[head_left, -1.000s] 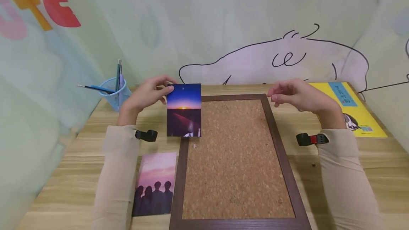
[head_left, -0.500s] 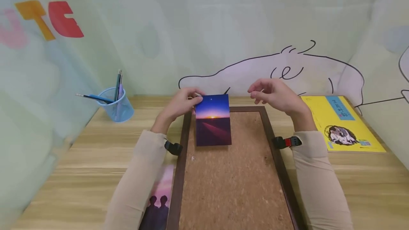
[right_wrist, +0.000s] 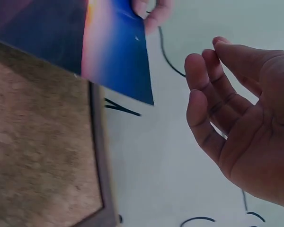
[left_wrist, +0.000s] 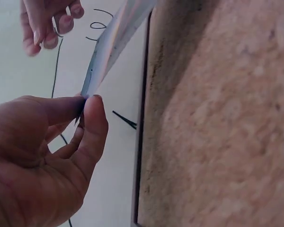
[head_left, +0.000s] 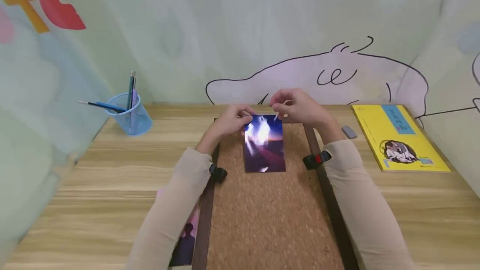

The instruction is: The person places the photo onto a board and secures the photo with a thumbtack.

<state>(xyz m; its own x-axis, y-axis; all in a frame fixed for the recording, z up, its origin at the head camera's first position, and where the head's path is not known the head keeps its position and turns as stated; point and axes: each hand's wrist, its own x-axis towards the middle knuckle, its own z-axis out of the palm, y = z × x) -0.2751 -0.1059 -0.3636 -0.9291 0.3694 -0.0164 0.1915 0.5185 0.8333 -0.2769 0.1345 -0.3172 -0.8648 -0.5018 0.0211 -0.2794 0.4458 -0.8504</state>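
From my end I have the sunset photo print (head_left: pixel 265 147) over the upper part of the framed corkboard (head_left: pixel 270 216), its top edge near the frame's top bar. In the wrist views it stands at a tilt to the cork; I can't tell whether its lower edge touches. The left hand (head_left: pixel 234 121) pinches it by 1 upper corner, thumb on the picture side and fingers behind, a grip that I judge leaves most of the face uncovered and the far corner free. A bright glare washes over part of the print in my head view.

The right hand (head_left: pixel 298 107) hangs just beside that far corner, apart from the print. Its thumb and 1 finger come together at the tips with the others bent, but I can't tell whether anything small sits between them.

Partly hidden by the left sleeve (head_left: pixel 168 216), a pink-sky print (head_left: pixel 184 247) lies beside the board on the table (head_left: pixel 112 170), presumably within easy reach. Farther out I see a blue cup (head_left: pixel 141 124) of pens on the left, and on the right a small grey object (head_left: pixel 349 132) and a yellow book (head_left: pixel 397 132), all off the cork.
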